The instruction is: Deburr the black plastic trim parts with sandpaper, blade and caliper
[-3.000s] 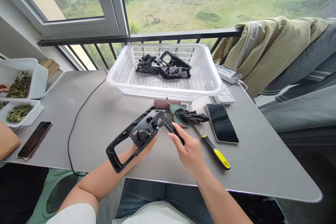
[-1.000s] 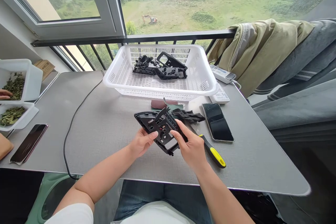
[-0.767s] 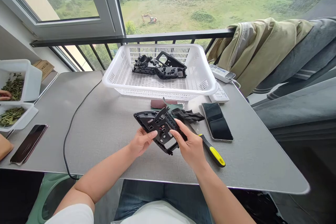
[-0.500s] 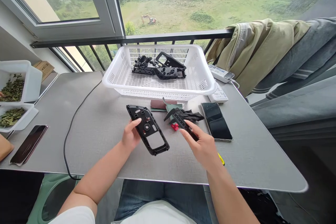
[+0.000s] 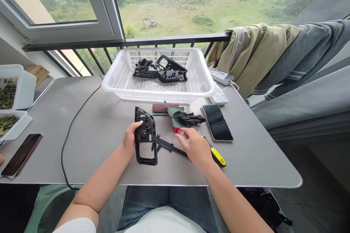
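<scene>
My left hand [image 5: 130, 139] grips a black plastic trim panel [image 5: 149, 136] by its left edge, thumb on its ribbed inner face. The panel is tilted up and has a rectangular opening at its lower end. My right hand [image 5: 195, 147] has thumb and forefinger apart beside a small red piece [image 5: 177, 130]; whether they touch it I cannot tell. A black vernier caliper [image 5: 171, 146] lies on the table, one end under my right hand. Close to that hand are a yellow-and-black handled tool [image 5: 218, 156], a crumpled black cloth [image 5: 190, 117] and green sandpaper [image 5: 172, 111].
A white basket [image 5: 155, 96] with several black plastic parts [image 5: 171, 75] stands at the back. Phones lie at right [image 5: 218, 123] and left [image 5: 22, 154]. A black cable [image 5: 69, 136] crosses the table [image 5: 95, 153]. Trousers [image 5: 257, 54] hang over the railing at right.
My right hand has put the caliper down on the table and moved its fingers to the red piece. The panel in my left hand has turned more upright. The view has shifted slightly.
</scene>
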The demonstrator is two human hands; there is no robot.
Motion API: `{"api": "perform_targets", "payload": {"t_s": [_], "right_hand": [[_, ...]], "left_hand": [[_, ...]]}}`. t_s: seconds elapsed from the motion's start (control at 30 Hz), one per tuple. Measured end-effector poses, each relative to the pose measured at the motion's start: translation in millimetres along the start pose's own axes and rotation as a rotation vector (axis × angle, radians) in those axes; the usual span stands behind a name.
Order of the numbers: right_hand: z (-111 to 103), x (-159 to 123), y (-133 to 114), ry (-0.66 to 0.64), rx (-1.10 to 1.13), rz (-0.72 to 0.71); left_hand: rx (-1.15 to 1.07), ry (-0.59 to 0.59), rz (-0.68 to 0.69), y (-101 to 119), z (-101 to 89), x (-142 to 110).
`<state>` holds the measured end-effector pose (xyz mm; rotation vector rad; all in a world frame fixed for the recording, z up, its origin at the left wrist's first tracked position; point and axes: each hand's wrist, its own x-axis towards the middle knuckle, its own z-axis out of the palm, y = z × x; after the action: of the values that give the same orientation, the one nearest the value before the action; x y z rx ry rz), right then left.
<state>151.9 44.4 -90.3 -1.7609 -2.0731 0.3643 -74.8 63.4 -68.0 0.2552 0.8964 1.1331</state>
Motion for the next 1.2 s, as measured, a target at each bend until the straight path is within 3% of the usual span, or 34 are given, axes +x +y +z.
{"api": "perform_targets", "payload": {"t_s": [0.1, 0.3, 0.53, 0.8, 1.03, 1.2], "right_hand": [[4.9, 14.7, 3.6, 0.016, 0.075, 0.04], [1.8, 18.8, -4.6, 0.004, 0.222, -0.025], [-18.7, 1.7, -38.1, 0.151, 0.763, -0.113], [2.8, 1.1, -60.2, 0.296, 0.676, -0.233], [12.8, -0.8, -54.7, 0.223, 0.698, -0.214], [17.1, -2.7, -48.0, 0.152, 0.735, -0.13]], "left_hand": [[0.068, -0.071, -0.056, -6.5, 3.3, -0.6], [0.19, -0.073, -0.062, -20.9, 9.2, -2.7], [0.29, -0.014, -0.007, -33.4, 14.3, -8.0], [0.3, -0.043, 0.162, -45.7, 11.4, -12.0], [0.341, -0.128, 0.184, -47.3, 13.8, -15.8], [0.601, -0.035, 0.267, -43.8, 20.9, -16.7]]}}
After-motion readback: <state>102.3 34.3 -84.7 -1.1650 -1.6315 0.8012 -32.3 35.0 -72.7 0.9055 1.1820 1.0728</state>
